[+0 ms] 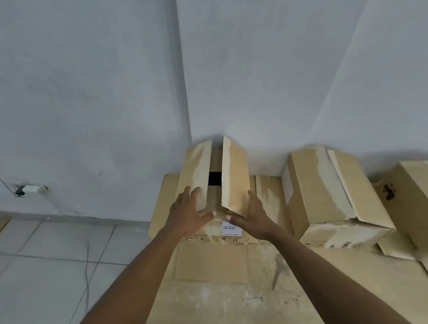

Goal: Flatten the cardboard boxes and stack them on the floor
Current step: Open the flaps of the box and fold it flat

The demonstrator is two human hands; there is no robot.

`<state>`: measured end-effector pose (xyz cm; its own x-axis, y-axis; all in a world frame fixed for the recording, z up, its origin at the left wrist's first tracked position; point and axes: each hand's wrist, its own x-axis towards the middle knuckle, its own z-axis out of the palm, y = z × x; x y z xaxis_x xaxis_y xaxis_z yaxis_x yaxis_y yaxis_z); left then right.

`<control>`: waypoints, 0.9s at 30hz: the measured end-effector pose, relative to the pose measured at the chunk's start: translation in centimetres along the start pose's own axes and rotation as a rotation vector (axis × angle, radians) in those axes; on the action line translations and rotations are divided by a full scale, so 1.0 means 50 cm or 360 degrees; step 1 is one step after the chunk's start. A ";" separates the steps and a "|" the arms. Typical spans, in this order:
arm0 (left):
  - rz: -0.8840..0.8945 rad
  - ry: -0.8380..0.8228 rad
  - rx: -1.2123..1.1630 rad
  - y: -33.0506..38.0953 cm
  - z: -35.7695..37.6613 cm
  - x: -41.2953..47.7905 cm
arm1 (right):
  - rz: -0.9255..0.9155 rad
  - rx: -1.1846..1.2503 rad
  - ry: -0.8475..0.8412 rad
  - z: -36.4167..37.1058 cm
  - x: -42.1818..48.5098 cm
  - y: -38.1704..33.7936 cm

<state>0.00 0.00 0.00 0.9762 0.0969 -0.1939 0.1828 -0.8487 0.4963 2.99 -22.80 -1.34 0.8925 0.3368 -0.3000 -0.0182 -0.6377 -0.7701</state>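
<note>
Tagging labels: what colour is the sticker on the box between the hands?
Sticker: white, dark print; head view.

matt, scuffed brown cardboard box (214, 184) with torn paper facing; smooth grey tiled floor (51, 259)

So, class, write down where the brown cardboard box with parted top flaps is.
In the head view the box stands centrally in the wall corner on flattened cardboard, between the left hand and right hand, another brown cardboard box to its right.
</note>
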 end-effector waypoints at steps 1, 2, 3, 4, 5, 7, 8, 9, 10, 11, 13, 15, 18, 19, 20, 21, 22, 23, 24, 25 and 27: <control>0.0043 0.0011 0.0118 -0.010 0.007 0.013 | -0.0017 0.0008 0.0015 0.013 0.007 0.002; 0.0064 0.0023 0.0219 -0.018 0.011 0.024 | -0.0004 -0.0002 0.0045 0.024 0.013 -0.002; 0.0090 0.0027 0.0279 -0.031 0.021 0.034 | 0.0003 -0.0007 0.0085 0.039 0.015 0.003; 0.0125 0.0017 0.0299 -0.040 0.027 0.039 | 0.0015 -0.0011 0.0115 0.053 0.011 0.002; 0.0149 0.0011 0.0324 -0.051 0.036 0.048 | 0.0011 -0.0003 0.0175 0.066 0.016 0.007; 0.0189 0.0006 0.0393 -0.065 0.044 0.057 | 0.0034 0.0019 0.0260 0.082 0.022 0.011; 0.0215 0.0021 0.0419 -0.070 0.044 0.060 | 0.0030 0.0054 0.0294 0.085 0.023 0.009; 0.0247 0.0062 0.0405 -0.075 0.046 0.063 | 0.0021 0.0069 0.0336 0.090 0.027 0.012; 0.0286 0.0110 0.0343 -0.080 0.046 0.064 | 0.0011 0.0071 0.0365 0.094 0.029 0.015; 0.0322 0.0160 0.0237 -0.083 0.043 0.061 | -0.0008 0.0061 0.0394 0.099 0.031 0.017; 0.0395 0.0258 -0.0039 -0.095 0.023 0.052 | -0.0023 0.0043 0.0452 0.106 0.032 0.019; 0.0410 0.0449 -0.0275 -0.112 -0.007 0.043 | -0.0031 0.0054 0.0499 0.109 0.032 0.020; 0.0242 0.0884 -0.0518 -0.141 -0.054 0.029 | -0.0058 0.0072 0.0528 0.112 0.028 0.019; 0.0172 0.1013 -0.0579 -0.152 -0.067 0.030 | -0.0065 0.0065 0.0535 0.113 0.028 0.019; 0.0108 0.1134 -0.0626 -0.165 -0.078 0.032 | -0.0064 0.0048 0.0539 0.114 0.027 0.016; 0.0060 0.1248 -0.0642 -0.178 -0.087 0.033 | -0.0068 0.0020 0.0557 0.114 0.028 0.016; 0.0021 0.1340 -0.0609 -0.189 -0.092 0.036 | -0.0073 -0.0017 0.0576 0.113 0.027 0.015; -0.0024 0.1380 -0.0524 -0.201 -0.098 0.038 | -0.0076 -0.0052 0.0588 0.115 0.028 0.016; -0.0069 0.1361 -0.0378 -0.211 -0.101 0.042 | -0.0075 -0.0082 0.0594 0.115 0.028 0.015; -0.0105 0.1276 -0.0133 -0.219 -0.100 0.049 | -0.0069 -0.0102 0.0595 0.115 0.028 0.014; -0.0095 0.0972 0.0386 -0.231 -0.091 0.067 | -0.0058 -0.0092 0.0591 0.118 0.028 0.014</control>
<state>1.71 12.52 -2.52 0.8689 0.3641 0.3352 0.2768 -0.9190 0.2808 1.55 -18.67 -5.64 0.9949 0.0925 -0.0406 0.0323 -0.6714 -0.7404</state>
